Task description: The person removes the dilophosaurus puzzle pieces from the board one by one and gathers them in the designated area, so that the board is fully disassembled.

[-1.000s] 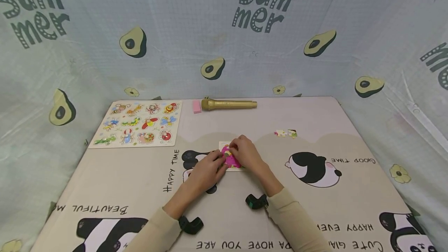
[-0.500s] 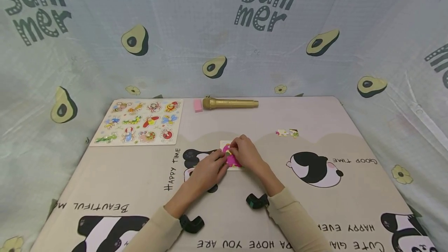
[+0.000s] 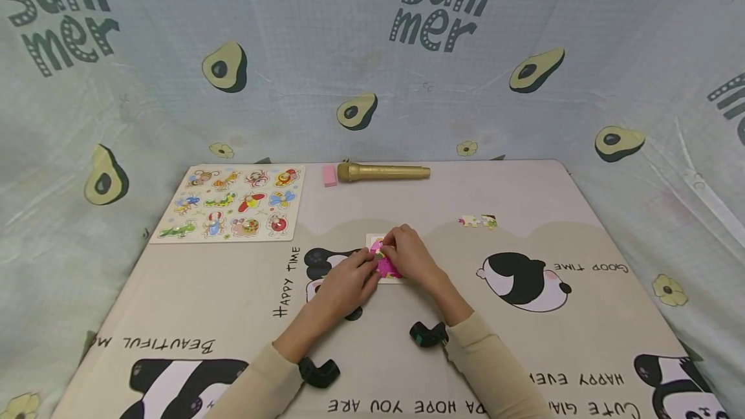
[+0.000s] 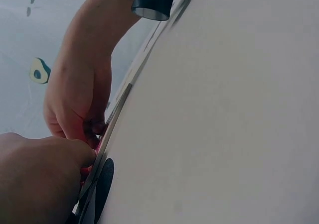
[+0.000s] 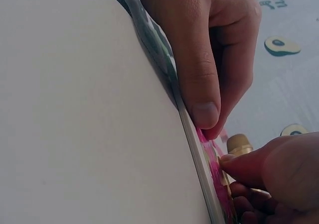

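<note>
A small jigsaw puzzle with a pink picture and pale border (image 3: pixel 388 269) lies flat near the middle of the table. My left hand (image 3: pixel 346 280) rests along its left side, fingertips on the picture; in the right wrist view its thumb (image 5: pixel 205 115) presses the near face. From the upper right my right hand (image 3: pixel 410 256) reaches over the puzzle. Its thumb and fingers pinch a small puzzle piece (image 5: pixel 226 176), seen edge-on close over the pink surface and mostly hidden by the fingers. Two loose puzzle pieces (image 3: pixel 478 220) lie farther back on the right.
A board of insect pictures (image 3: pixel 227 204) lies at the back left. Along the back edge are a pink block (image 3: pixel 330 176) and a gold microphone (image 3: pixel 383 172). The tablecloth (image 3: pixel 192 296) carries panda prints and lettering; avocado-print curtains (image 3: pixel 291 50) enclose the table.
Both hands stay nearly in place over the puzzle. The head view has shifted very slightly; the other objects keep their places.
</note>
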